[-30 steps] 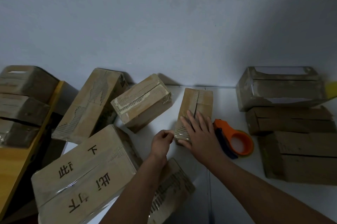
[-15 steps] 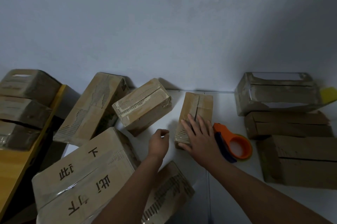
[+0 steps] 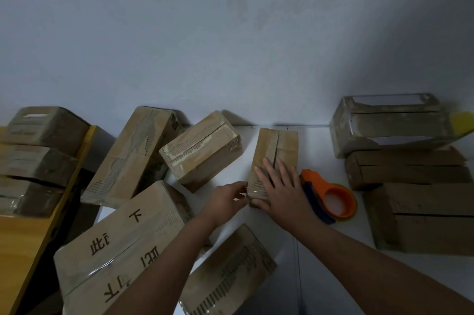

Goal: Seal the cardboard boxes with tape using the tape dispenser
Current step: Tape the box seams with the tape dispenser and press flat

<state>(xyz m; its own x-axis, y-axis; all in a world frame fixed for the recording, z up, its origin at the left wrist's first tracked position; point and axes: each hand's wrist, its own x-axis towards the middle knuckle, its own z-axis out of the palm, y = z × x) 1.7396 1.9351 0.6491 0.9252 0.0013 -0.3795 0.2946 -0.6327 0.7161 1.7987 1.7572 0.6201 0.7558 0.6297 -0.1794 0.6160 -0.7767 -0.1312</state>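
Left hand (image 3: 225, 198) back at small box's (image 3: 275, 158) near end, pinching tape there, right hand (image 3: 278, 186) flat on top; dispenser (image 3: 331, 198) idle at box's 3 o'clock (strip probably cut, smoothing underway).

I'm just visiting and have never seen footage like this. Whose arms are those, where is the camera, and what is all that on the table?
There is no machine here: a person wears a camera on the head, looking forward and down at their own two hands. The right hand lies flat, fingers straight, on a small cardboard box standing on a white table. The left hand touches that box's near corner; whether it pinches anything there is unclear. Just right of the box lies an orange tape dispenser, which nobody holds. More cardboard boxes are piled on the left and stacked on the right.
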